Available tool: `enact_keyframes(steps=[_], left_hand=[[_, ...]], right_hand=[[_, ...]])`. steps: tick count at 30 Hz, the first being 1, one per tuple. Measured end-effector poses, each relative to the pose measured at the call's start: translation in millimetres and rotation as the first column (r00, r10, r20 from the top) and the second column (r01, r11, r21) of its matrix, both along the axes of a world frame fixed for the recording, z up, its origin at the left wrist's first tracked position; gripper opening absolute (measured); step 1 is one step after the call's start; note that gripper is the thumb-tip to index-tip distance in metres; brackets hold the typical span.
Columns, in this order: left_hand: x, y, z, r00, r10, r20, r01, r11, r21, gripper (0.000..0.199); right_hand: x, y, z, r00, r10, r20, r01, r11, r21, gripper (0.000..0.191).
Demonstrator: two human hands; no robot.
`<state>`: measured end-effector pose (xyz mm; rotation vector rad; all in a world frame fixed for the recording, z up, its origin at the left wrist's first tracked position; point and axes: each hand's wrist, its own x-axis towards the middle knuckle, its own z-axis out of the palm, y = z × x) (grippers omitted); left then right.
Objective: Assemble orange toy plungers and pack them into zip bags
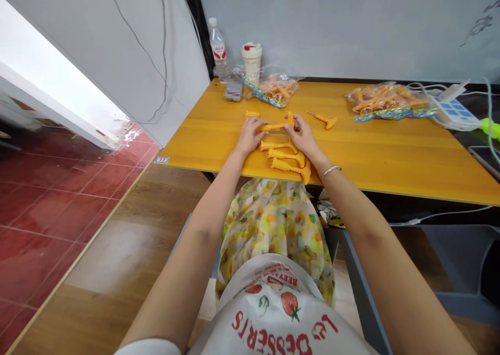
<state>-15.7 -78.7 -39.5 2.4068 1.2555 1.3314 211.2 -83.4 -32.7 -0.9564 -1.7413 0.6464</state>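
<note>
My left hand (pixel 249 135) is closed on the left end of a yellow T-handled tool (pixel 274 127), held level just above the table. The fingers of my right hand (pixel 301 134) grip its T-shaped handle at the other end. Nearer me, several like tools (pixel 287 155) lie in a row, handles to the right and ends covered by yellow sleeves. Beyond my left hand rests a short yellow sleeve (pixel 252 114). To the right lies a single T-handled tool (pixel 323 119) with its thin metal tip bare.
On the yellow table (pixel 390 160), a bag of orange pieces (pixel 279 89) lies near a cup (pixel 252 63), a bottle (pixel 219 50) and a small grey box (pixel 233 91). Another filled bag (pixel 385 100) sits at right beside a power strip (pixel 457 110) with cables.
</note>
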Motion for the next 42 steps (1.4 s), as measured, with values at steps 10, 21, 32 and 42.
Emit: enact_keyframes(steps=[10, 21, 32, 42], left_hand=[[4.2, -5.5, 3.0, 1.0, -0.002, -0.024, 0.002, 1.0, 0.011, 0.055], [2.9, -3.6, 1.0, 0.997, -0.061, 0.049, 0.062, 0.998, -0.024, 0.055], [4.7, -5.7, 4.0, 0.996, -0.031, 0.082, 0.038, 0.997, -0.074, 0.034], [3.5, -3.1, 0.9, 0.995, -0.008, 0.101, 0.014, 0.998, -0.059, 0.035]], right_hand=[[0.2, -9.0, 14.0, 0.993, 0.046, -0.111, -0.064, 0.984, -0.164, 0.067], [0.7, -8.0, 9.7, 0.995, -0.098, 0.012, 0.099, 0.983, -0.152, 0.066], [8.7, -7.7, 8.7, 0.968, -0.185, 0.172, 0.155, 0.972, 0.175, 0.049], [7.6, -6.4, 6.3, 0.955, -0.242, 0.173, 0.218, 0.965, 0.148, 0.068]])
